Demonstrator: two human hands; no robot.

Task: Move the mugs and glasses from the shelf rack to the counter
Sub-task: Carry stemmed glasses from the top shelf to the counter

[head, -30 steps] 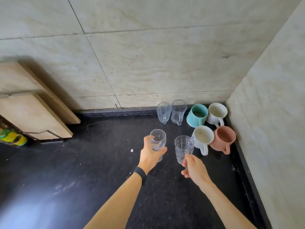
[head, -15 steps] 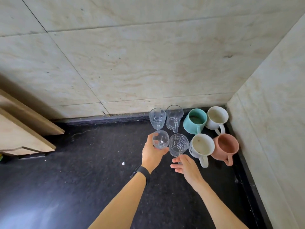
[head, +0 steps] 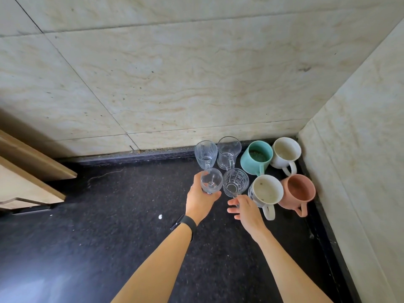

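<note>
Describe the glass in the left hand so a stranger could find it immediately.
Look to the corner of the black counter where the two tiled walls meet; mugs and glasses cluster there. The stemmed glass is at the cluster's near left edge, gripped by the left hand, beside a patterned glass. Unlike its neighbours, it is smooth and has a stem.

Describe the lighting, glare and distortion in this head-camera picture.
Head view: soft daylight, sharp focus; a pale sheen of glare on the black counter at lower left; wide-angle bending curves the wall tile lines; the clear glasses show small highlights, no harsh shadows.
</note>
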